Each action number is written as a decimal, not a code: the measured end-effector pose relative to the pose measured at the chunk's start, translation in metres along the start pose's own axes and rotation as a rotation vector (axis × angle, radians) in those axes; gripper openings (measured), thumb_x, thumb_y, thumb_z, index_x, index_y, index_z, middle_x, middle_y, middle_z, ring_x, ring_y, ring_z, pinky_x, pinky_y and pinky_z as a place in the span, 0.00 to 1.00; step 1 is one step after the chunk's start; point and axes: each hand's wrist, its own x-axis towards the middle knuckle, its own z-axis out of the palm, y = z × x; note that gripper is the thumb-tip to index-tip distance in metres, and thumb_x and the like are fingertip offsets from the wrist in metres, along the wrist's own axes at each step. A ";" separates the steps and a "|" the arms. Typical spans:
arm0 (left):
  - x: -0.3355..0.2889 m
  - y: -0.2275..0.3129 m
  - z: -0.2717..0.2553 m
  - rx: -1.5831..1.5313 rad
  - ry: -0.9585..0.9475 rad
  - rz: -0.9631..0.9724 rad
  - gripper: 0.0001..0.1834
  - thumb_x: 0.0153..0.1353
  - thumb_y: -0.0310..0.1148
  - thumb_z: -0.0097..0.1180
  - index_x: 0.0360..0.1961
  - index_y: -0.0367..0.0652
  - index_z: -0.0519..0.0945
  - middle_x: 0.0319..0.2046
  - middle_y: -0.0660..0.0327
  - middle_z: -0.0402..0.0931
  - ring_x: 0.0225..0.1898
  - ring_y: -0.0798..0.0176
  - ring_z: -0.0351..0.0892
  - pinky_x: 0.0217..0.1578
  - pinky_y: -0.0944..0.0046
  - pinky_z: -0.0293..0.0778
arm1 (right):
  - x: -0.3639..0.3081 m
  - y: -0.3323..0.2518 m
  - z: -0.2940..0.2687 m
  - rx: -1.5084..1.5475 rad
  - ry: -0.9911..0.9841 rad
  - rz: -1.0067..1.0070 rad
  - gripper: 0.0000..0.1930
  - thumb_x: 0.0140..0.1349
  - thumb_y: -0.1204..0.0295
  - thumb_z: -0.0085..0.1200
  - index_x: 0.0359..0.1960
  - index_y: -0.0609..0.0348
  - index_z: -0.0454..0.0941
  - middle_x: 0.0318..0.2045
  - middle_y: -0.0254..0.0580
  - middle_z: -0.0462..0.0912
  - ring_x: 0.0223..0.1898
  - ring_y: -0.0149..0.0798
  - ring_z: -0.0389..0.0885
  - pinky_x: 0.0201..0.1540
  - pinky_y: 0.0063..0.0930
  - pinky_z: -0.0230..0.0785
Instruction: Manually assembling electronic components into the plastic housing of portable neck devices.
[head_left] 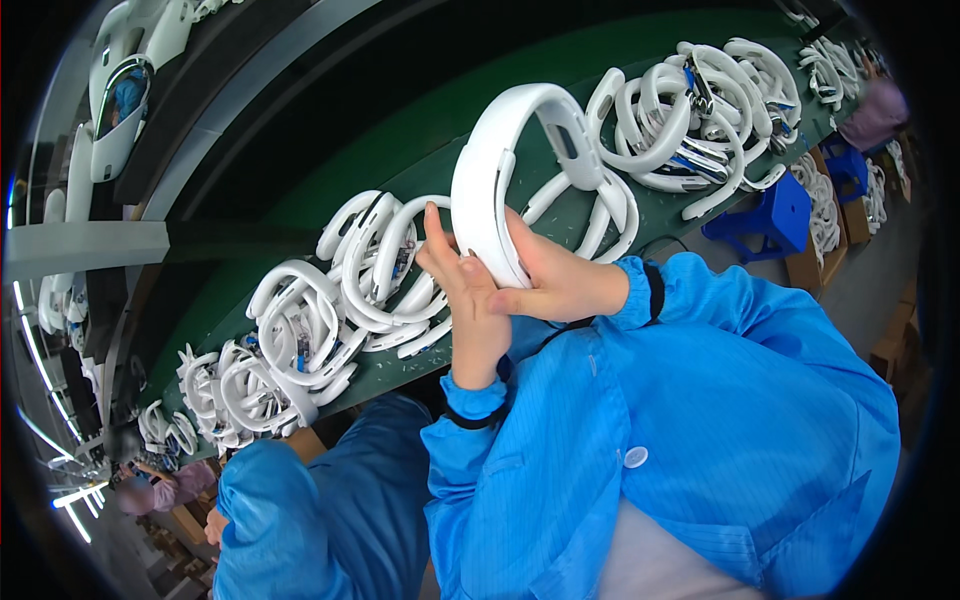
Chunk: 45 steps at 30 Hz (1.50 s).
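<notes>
A white U-shaped plastic housing (482, 205), smooth and glossy with a slotted opening near one end, is held up before me, its curve pointing away. My right hand (565, 278) wraps round its near end, thumb across the front. On the other side my left hand (466, 305) holds the same end, thumb against the shell and one finger stretched upward. Both hands nearly meet at the wrist side of the part. Under it on the green table lie more white curved housings (612, 205). What the fingers behind the shell do is hidden.
White curved housings lie heaped on the green table (395, 372), left (300, 330) and right (690, 120), some showing blue parts inside. A blue stool (765, 222) and cartons stand right. A person in blue (300, 510) sits close at my left; others are farther off.
</notes>
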 end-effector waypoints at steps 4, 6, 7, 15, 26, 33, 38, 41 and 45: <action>0.022 0.018 -0.018 -0.774 -0.105 -0.342 0.29 0.67 0.42 0.38 0.63 0.39 0.52 0.42 0.55 0.71 0.46 0.60 0.72 0.49 0.61 0.67 | -0.001 -0.012 -0.007 -0.035 -0.129 0.184 0.43 0.53 0.74 0.53 0.65 0.65 0.36 0.56 0.58 0.60 0.57 0.47 0.64 0.56 0.35 0.59; 0.038 0.027 -0.025 -0.684 -0.149 -0.403 0.25 0.68 0.41 0.36 0.61 0.38 0.57 0.37 0.56 0.73 0.40 0.64 0.74 0.39 0.66 0.72 | -0.011 -0.005 0.003 -0.255 -0.228 0.123 0.42 0.52 0.78 0.48 0.65 0.65 0.34 0.43 0.63 0.70 0.43 0.55 0.76 0.46 0.37 0.67; 0.045 0.015 -0.017 -0.627 -0.056 -0.337 0.24 0.68 0.43 0.35 0.57 0.35 0.61 0.34 0.57 0.74 0.31 0.67 0.76 0.30 0.69 0.73 | -0.009 -0.009 0.003 -0.247 -0.200 0.147 0.42 0.52 0.78 0.48 0.65 0.65 0.33 0.41 0.63 0.71 0.39 0.56 0.76 0.43 0.38 0.68; 0.046 0.013 -0.022 -0.791 -0.134 -0.605 0.27 0.67 0.51 0.35 0.24 0.39 0.73 0.14 0.60 0.69 0.16 0.63 0.73 0.23 0.68 0.73 | -0.015 -0.008 -0.008 -0.488 -0.409 0.190 0.36 0.54 0.75 0.47 0.62 0.68 0.42 0.37 0.60 0.74 0.34 0.54 0.77 0.35 0.39 0.70; 0.042 0.015 -0.003 -0.903 -0.280 -0.346 0.31 0.67 0.53 0.31 0.25 0.36 0.74 0.09 0.61 0.67 0.11 0.68 0.67 0.20 0.69 0.71 | -0.009 0.006 -0.023 -0.229 -0.419 0.290 0.23 0.69 0.56 0.31 0.48 0.65 0.66 0.34 0.50 0.75 0.37 0.45 0.75 0.43 0.35 0.66; 0.047 0.022 -0.010 -0.696 -0.341 -0.390 0.31 0.66 0.54 0.35 0.20 0.37 0.74 0.09 0.62 0.67 0.11 0.70 0.68 0.17 0.69 0.69 | -0.003 -0.015 -0.019 -0.459 -0.508 0.352 0.23 0.69 0.57 0.29 0.38 0.69 0.65 0.30 0.54 0.72 0.33 0.51 0.73 0.41 0.37 0.66; 0.048 0.020 -0.006 -0.671 -0.274 -0.489 0.30 0.65 0.53 0.35 0.22 0.37 0.74 0.09 0.62 0.67 0.11 0.70 0.68 0.17 0.68 0.70 | 0.003 -0.018 -0.019 -0.467 -0.570 0.482 0.22 0.70 0.57 0.28 0.39 0.66 0.68 0.32 0.52 0.74 0.36 0.48 0.75 0.44 0.36 0.67; 0.051 0.024 -0.004 -0.828 -0.288 -0.493 0.29 0.66 0.52 0.35 0.23 0.37 0.74 0.09 0.62 0.66 0.10 0.69 0.67 0.17 0.68 0.70 | -0.004 -0.011 -0.019 -0.353 -0.472 0.380 0.22 0.70 0.58 0.27 0.39 0.66 0.68 0.33 0.51 0.73 0.36 0.46 0.74 0.45 0.35 0.66; 0.050 0.029 -0.003 -1.044 -0.326 -0.590 0.29 0.66 0.52 0.34 0.23 0.37 0.73 0.09 0.62 0.65 0.08 0.68 0.65 0.18 0.67 0.71 | -0.003 -0.013 -0.022 -0.319 -0.453 0.258 0.22 0.70 0.58 0.26 0.39 0.66 0.68 0.35 0.50 0.72 0.38 0.45 0.71 0.46 0.35 0.64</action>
